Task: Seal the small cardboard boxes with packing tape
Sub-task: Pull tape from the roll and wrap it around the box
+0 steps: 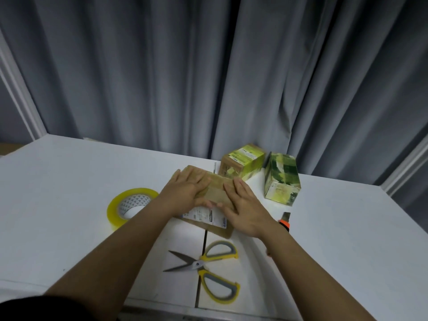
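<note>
- Your left hand [185,191] lies flat on the brown box [214,193], fingers straight and spread, pressing down on its top; the grip is released, closed round nothing.
- Your right hand [245,205] presses the same top from the other side, fingers straight and pointing away from you, thumb reaching in toward the left thumb; that grip is released too.
- The box sits on the white surface [69,193] directly beneath both palms, its printed white label [206,215] showing just under your thumbs.
- The tape roll [129,206], yellowish with a patterned core, lies flat just to the outside of your left wrist.
- Two green-printed boxes [242,162] [282,179] stand beyond your right fingertips, close together, near the grey curtain [208,66].
- An orange-and-black cutter [285,221] lies just outside your right wrist, partly hidden by it.
- Scissors [208,269] with yellow-and-grey handles lie open between your forearms, nearer you than the box, blades pointing toward your left arm.
</note>
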